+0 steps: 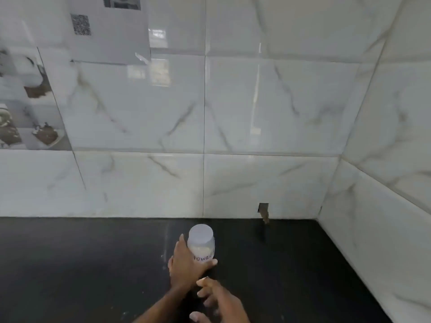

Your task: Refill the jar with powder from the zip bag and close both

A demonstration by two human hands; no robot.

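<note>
Left hand (189, 259) wrapped round closed jar (202, 243) on the black counter (70, 264)
Jar upright, grey-white lid (200, 232) on, pale powder (201, 248) showing through the clear wall just above the thumb; label (203, 258) reads "POWD" (remainder cut off at the jar's edge). Left thumb crosses the jar front low down, a fingertip shows beside the lid; fingers curled round the body. Right hand (219, 299) just below-right of the left wrist, apart from the jar, fingers loosely bent and spread, holding nothing. Marble-veined wall tiles (268, 108) beyond the hands, a QR-code sheet (109, 31) far up-left of them
</note>
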